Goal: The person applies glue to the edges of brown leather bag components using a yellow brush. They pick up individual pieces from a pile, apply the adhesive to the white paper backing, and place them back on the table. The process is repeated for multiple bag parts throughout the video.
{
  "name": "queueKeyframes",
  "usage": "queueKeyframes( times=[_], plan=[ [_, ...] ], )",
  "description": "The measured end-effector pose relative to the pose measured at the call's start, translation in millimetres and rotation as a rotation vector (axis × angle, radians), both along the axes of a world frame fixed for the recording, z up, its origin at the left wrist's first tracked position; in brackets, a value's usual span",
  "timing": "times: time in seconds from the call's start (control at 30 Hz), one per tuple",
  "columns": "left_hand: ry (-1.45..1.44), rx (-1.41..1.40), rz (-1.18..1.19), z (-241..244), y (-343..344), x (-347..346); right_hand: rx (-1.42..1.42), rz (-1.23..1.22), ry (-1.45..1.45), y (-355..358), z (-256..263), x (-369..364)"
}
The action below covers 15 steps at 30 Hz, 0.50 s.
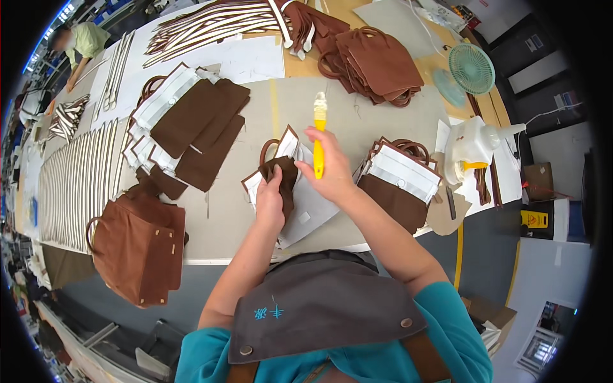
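My left hand [270, 201] grips a dark brown fabric lining [286, 174], bunched and partly folded over. It is part of a bag panel with a white backing [288, 143], brown edging and a curved brown handle [268, 149]. In my right hand [333, 170] is a yellow-handled brush [319, 148], held upright with its pale, coated bristles pointing away from me. A light grey sheet [311, 206] lies under the work. To the right rests a stack of similar panels [400, 182] with white tops and brown linings.
A larger pile of linings [191, 119] lies to the left, above a brown bag [136, 249] at the table edge. More brown panels [378, 62] lie at the back. On the right are a white plastic bottle [469, 143], another yellow-handled brush [474, 165] and a green fan [471, 69]. A co-worker [88, 40] leans in far left.
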State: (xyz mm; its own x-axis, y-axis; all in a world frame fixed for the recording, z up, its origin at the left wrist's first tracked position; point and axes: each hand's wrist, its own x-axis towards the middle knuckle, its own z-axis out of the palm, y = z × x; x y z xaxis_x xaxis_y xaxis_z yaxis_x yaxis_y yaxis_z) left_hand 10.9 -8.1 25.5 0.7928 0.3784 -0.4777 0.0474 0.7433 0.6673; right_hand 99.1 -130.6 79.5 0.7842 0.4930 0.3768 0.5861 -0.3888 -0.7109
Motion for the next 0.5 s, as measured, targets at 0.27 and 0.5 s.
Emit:
queueKeyframes(
  times=[0.27,0.5],
  plan=[
    [-0.048,0.410,-0.107,-19,7,4,0.045,-0.039,0.036,15,-37,16],
    [0.015,0.300,-0.133,3,16,35,0.222,-0.107,0.253,16,-75,33]
  ],
)
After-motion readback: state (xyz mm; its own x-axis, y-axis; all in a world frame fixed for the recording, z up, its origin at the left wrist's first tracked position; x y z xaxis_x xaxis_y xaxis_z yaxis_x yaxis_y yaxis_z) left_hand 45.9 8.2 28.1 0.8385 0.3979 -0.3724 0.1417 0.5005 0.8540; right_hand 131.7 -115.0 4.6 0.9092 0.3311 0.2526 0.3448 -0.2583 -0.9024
